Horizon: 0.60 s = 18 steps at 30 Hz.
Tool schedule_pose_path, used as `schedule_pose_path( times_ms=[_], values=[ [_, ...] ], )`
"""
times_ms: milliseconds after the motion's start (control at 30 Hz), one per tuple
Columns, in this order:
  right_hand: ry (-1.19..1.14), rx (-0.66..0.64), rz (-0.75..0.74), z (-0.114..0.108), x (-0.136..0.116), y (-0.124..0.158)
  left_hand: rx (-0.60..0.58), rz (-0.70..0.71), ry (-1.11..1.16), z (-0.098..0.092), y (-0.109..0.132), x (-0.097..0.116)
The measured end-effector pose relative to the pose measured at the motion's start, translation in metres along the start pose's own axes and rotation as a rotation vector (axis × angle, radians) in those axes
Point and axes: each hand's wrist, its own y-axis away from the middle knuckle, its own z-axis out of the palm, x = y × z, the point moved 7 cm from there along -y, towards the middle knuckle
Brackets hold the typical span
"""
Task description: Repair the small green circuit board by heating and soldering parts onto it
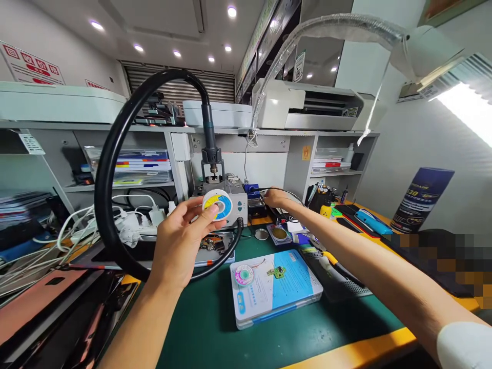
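While the left hand (180, 236) has the spool (226, 205) pinched between thumb and fingers above the tabletop (207, 328), the right hand (277, 198) is near the blue holder (251, 190); can't tell its grip. Keep the spool steady, treat the blue holder as possibly hot.

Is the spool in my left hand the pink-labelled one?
No, your left hand holds the yellow-and-blue spool, while the pink-labelled spool lies on the white-and-blue box.
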Motion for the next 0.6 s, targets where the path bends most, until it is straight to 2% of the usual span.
schedule_pose_path(
  times_ms=[200,367,600],
  values=[
    [0.201,-0.097,-0.005,0.023,0.002,0.003,0.012,0.007,-0.021,0.001,0.001,0.000],
    [0.316,-0.085,-0.059,0.033,-0.006,0.016,-0.011,0.022,-0.025,0.005,0.004,-0.001],
    [0.351,-0.082,-0.097,0.038,-0.013,0.026,-0.013,0.019,-0.045,0.005,0.003,-0.003]
  ],
)
